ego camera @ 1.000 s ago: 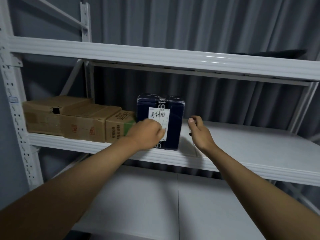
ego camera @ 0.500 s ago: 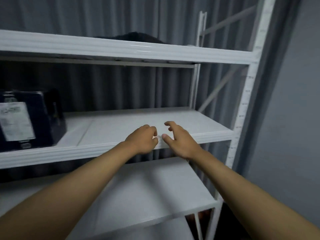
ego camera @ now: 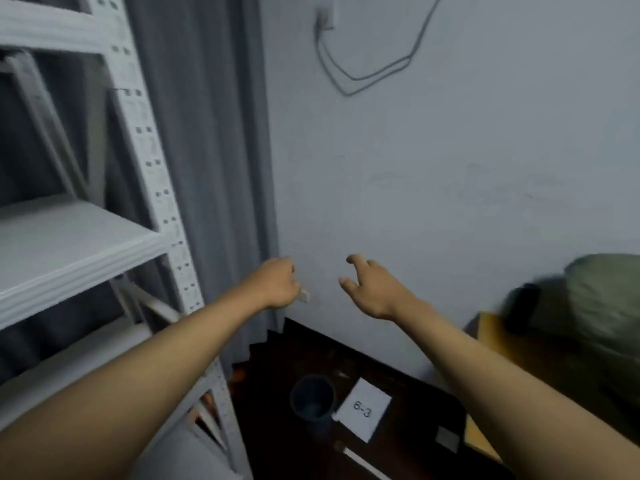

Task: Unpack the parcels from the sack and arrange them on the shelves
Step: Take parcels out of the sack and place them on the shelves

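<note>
I am looking at the wall (ego camera: 450, 185) filling most of the view, with the shelves (ego camera: 69, 244) running off to the left and a curtain (ego camera: 207, 168) hanging between them. At the far right the sack (ego camera: 602, 306) is sitting, green and badly blurred, on what I take to be a desk (ego camera: 485, 337); I cannot tell whether any parcels are showing in it. No parcel is in view on the shelf boards here.

Both arms are reaching forward, well apart from the sack. The right hand (ego camera: 372, 289) is hanging in the air with fingers spread and loosely bent, its grip holding nothing. The left hand (ego camera: 277, 285) is curled, knuckles toward me; a small pale thing is showing at its fingertips, and I cannot tell whether that is held or only on the wall behind.

On the dark floor below, a bin (ego camera: 311, 398) is standing just beside a card (ego camera: 363, 407) marked 6-3, with a thin rod lying nearer.

My worry is the blur: the view is swinging, so I am judging the sack's mouth poorly, and a reach now risks grabbing cloth instead of a parcel, or dragging the sack off the desk edge. The bin and rod are sitting where a foot could catch them. The shelf post is standing close beside the left forearm and could clip it.
</note>
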